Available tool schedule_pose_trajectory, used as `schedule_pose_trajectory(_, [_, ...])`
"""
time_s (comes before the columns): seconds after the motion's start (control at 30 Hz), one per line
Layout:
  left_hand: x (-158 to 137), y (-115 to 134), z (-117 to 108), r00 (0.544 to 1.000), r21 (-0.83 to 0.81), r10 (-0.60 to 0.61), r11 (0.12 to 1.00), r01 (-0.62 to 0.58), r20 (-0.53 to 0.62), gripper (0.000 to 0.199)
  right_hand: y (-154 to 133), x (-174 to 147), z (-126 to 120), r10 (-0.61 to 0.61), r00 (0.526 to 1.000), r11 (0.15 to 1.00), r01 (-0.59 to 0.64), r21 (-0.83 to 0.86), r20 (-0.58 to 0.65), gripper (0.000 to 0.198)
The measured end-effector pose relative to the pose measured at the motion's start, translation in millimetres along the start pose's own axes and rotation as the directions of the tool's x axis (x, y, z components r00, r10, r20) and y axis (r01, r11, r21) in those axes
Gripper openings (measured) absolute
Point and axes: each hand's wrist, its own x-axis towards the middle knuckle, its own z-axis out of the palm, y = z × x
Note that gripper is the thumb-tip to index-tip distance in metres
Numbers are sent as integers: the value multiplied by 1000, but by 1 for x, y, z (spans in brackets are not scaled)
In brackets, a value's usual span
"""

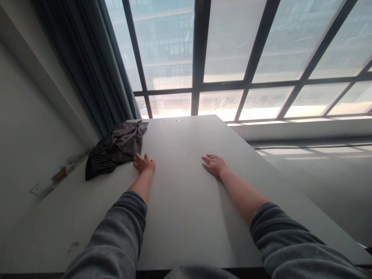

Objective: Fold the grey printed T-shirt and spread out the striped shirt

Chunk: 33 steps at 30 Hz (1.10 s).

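Observation:
A heap of crumpled clothing (124, 141), grey-brown with black striped parts, lies on the left side of the white table (180, 201). Close by its right edge is my left hand (144, 164), fingers apart and nothing held; whether the fingertips touch the cloth I cannot tell. My right hand (214, 164) rests palm down on the tabletop, its fingers spread, away from the clothing. Both forearms are bare below pushed-up grey sleeves.
Large windows (226, 42) with dark frames rise beyond the table's far edge. A dark curtain (87, 58) hangs at the left, near a wall socket (36, 189). Two small round fittings (178, 121) sit at the table's far end. Floor shows at the right.

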Motion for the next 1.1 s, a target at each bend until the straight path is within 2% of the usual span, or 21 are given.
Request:
schedule_pose_trajectory(0.07, [10, -1, 7, 994, 5, -103, 995, 103, 22, 64, 1, 0, 0, 3, 1000, 1000, -3, 2, -2, 65])
schedule_pose_trajectory(0.17, [22, 0, 14, 985, 28, -157, 987, 156, 72, 65, 1, 1, 0, 7, 1000, 1000, -7, 6, 1, 65])
schedule_pose_trajectory(0.37, [26, 4, 15, 979, 49, -193, 981, 190, 69, 67, 0, -1, -3, 2, 1000, 1000, -2, 19, 1, 65])
schedule_pose_trajectory(0.5, [22, 7, 12, 985, 51, -168, 985, 166, 43, 69, -1, -1, -5, 1, 1000, 1000, 0, 23, -9, 65])
schedule_pose_trajectory(0.6, [16, 12, 8, 997, 46, -79, 996, 78, 18, 68, -1, -1, -5, -1, 1000, 1000, 1, 31, -6, 65])
schedule_pose_trajectory(0.67, [10, 15, 5, 999, 42, 41, 998, -41, 11, 66, -1, -2, -5, -2, 1000, 999, 2, 35, -6, 65])
schedule_pose_trajectory(0.73, [3, 19, 2, 980, 38, 197, 979, -198, 32, 63, -1, -3, -6, -2, 1000, 999, 3, 41, -10, 65])
schedule_pose_trajectory(0.87, [-13, 29, -4, 891, 18, 434, 898, -440, 131, 56, -1, -5, -6, -1, 1000, 998, 2, 60, -8, 64])
schedule_pose_trajectory(1.0, [-44, 48, -9, 814, -16, 550, 830, -557, 187, 53, 0, -5, -4, -2, 1000, 997, 3, 77, -17, 64])
schedule_pose_trajectory(1.1, [-84, 70, -13, 742, -68, 636, 767, -638, 214, 53, 2, -3, -1, 3, 999, 996, 1, 93, -39, 62])
